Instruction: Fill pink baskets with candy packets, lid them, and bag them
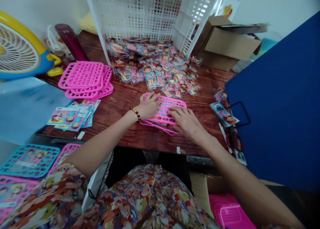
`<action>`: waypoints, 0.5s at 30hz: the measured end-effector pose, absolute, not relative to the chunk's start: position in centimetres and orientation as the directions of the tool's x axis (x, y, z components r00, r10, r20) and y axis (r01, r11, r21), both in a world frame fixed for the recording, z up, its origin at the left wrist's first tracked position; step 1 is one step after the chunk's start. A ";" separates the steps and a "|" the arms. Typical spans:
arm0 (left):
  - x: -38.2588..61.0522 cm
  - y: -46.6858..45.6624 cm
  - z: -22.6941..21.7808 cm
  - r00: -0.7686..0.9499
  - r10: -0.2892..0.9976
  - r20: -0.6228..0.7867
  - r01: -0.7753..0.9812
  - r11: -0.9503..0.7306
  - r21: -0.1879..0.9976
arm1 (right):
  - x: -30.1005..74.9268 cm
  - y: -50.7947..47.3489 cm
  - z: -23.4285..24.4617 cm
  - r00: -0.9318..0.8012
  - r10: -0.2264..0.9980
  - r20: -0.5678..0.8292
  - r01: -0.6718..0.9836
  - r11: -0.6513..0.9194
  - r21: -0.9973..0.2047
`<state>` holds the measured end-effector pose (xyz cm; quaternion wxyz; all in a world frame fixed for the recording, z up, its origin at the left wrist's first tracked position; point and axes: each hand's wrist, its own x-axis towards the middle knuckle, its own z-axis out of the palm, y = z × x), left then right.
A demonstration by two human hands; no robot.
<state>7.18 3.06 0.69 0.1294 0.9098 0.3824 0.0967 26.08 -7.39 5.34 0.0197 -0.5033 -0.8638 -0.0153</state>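
Indoors, dark wooden table (pixel 125 102), white crate (pixel 140 12), blue board (pixel 282 105), fan (pixel 17 48)

Bright pink plastic grid tray (pixel 167 110) under both hands; stack of matching pink grid trays (pixel 85 78) beside it. Dark reddish-brown wooden table (pixel 125 102). White plastic lattice crate (pixel 140 12), multicoloured packet pile (pixel 155 68) (pink, blue, yellow mostly). Deep blue flat board (pixel 282 105). Teal grid tray (pixel 30 160). Floral red-orange-purple dress (pixel 140 199).
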 end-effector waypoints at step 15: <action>7.3 1.9 1.5 0.651 0.758 0.044 0.727 -0.640 0.248 | 29.0 -9.6 3.0 -0.428 0.853 0.300 0.748 0.520 -0.412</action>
